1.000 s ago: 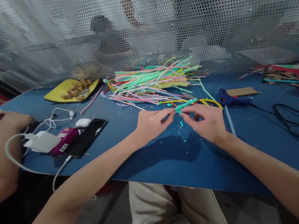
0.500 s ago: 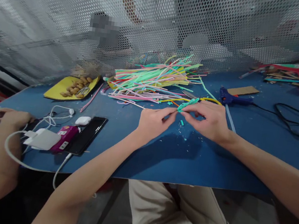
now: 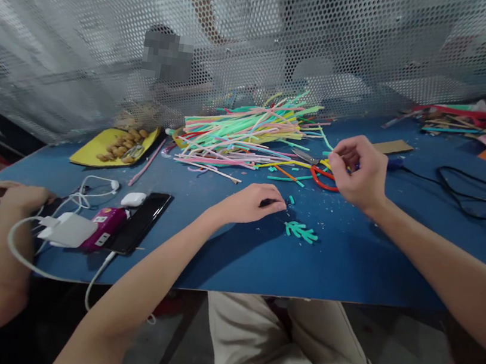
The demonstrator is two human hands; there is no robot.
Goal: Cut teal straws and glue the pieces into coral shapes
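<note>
My left hand (image 3: 252,203) hovers low over the blue table, thumb and fingers bent together in a pinch. Just right of its fingertips is a small teal, leaf-shaped piece (image 3: 301,232) with several side branches; I cannot tell whether a thin stem reaches the fingers. Raised further right, my right hand (image 3: 359,169) is closed with fingers curled and tips together; what they hold, if anything, is hidden. Scissors with red handles (image 3: 324,179) lie beside it, partly covered by that hand. A short teal scrap (image 3: 292,200) and pale crumbs lie between the hands.
Behind lies a pile of coloured pipe cleaners (image 3: 251,126), before a perforated metal screen (image 3: 242,55). At left are a yellow tray (image 3: 89,145) of brown pieces, a phone (image 3: 140,225), chargers, cables and another person's hands (image 3: 26,198). A black cord (image 3: 451,178) coils at right.
Both hands were together on the teal piece. My right hand has let go and moved up and right; my left hand and the piece are lower and nearer. The red scissor handles now show.
</note>
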